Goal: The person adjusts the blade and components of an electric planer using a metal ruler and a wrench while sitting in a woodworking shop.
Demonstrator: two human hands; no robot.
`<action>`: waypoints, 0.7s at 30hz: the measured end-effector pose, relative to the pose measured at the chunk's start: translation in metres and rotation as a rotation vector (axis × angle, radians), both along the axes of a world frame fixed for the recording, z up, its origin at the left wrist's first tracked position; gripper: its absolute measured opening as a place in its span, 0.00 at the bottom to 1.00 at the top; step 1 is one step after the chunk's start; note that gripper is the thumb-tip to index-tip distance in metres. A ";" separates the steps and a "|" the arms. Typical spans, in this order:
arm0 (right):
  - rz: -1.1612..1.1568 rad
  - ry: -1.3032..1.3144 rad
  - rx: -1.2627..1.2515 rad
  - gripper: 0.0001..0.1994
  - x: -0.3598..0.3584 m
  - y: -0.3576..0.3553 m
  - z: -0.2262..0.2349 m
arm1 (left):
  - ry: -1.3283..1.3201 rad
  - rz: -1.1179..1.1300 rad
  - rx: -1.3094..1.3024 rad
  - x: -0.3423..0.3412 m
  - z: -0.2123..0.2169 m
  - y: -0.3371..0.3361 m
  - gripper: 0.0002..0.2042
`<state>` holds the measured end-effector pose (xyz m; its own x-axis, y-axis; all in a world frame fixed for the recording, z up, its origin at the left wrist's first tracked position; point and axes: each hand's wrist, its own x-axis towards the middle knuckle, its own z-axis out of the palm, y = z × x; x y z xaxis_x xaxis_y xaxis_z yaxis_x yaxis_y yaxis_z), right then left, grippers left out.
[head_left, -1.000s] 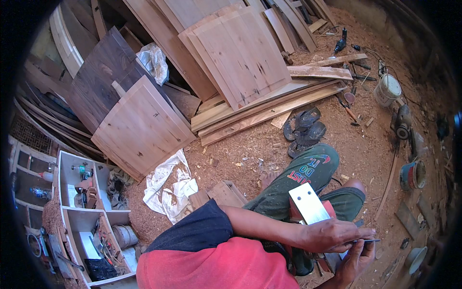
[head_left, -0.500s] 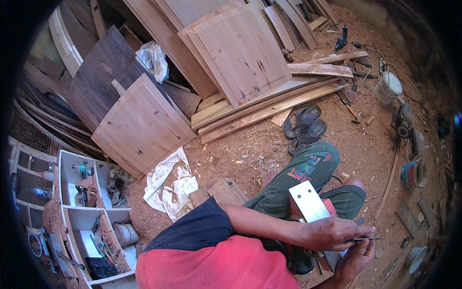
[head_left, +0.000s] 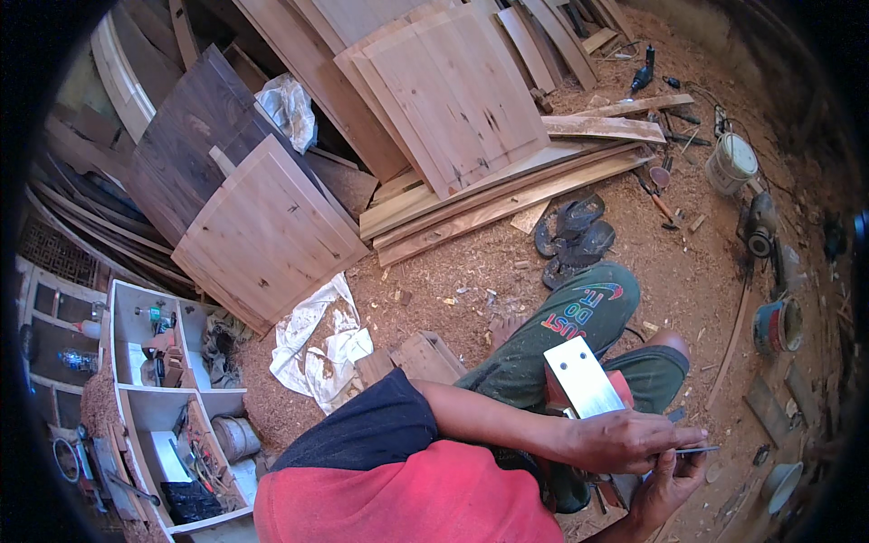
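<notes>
My left hand (head_left: 625, 440) reaches across my lap, its fingers closed on a thin flat metal strip (head_left: 699, 450). Below it, my right hand (head_left: 668, 491) pinches the same strip from the other side, thumb and fingers bent. The strip's tip sticks out to the right of my fingers; the rest is hidden. Against my legs rests a red-bodied tool (head_left: 619, 387) with a shiny silver plate (head_left: 584, 378) that has two dark holes. My left forearm and hand cover part of this tool, so its exact kind is unclear.
Wooden panels (head_left: 453, 100) lean at the back, beside stacked planks (head_left: 507, 213). Black sandals (head_left: 579, 237) lie on the sawdust-covered floor (head_left: 434, 258). A white compartment box (head_left: 154, 398) with tools stands left, near a white cloth (head_left: 317, 353). Buckets (head_left: 731, 165) and a grinder (head_left: 759, 226) are right.
Both hands have shifted very slightly around the metal strip, and its visible tip is a little farther right. The red-bodied tool stays in my lap.
</notes>
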<state>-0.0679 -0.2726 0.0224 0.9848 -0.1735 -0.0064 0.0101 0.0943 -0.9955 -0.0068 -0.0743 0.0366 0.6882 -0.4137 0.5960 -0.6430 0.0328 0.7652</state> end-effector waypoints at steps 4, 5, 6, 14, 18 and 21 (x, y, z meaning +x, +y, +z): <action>-0.035 0.032 -0.034 0.32 0.005 -0.001 0.000 | -0.025 0.061 -0.041 -0.001 -0.006 -0.006 0.41; -0.035 0.032 -0.034 0.32 0.005 -0.001 -0.001 | -0.030 0.062 -0.033 -0.001 -0.006 -0.006 0.40; -0.031 0.031 -0.029 0.31 0.005 -0.002 -0.001 | -0.034 0.063 -0.025 0.000 -0.006 -0.006 0.40; -0.033 0.027 -0.058 0.28 0.001 0.002 0.002 | -0.016 0.053 -0.013 -0.001 -0.008 -0.006 0.39; -0.068 0.049 0.002 0.24 0.004 0.003 0.002 | -0.039 0.082 -0.024 -0.001 -0.009 -0.008 0.40; -0.091 0.069 0.061 0.23 0.006 0.005 0.004 | -0.034 0.065 -0.016 0.000 -0.007 -0.007 0.40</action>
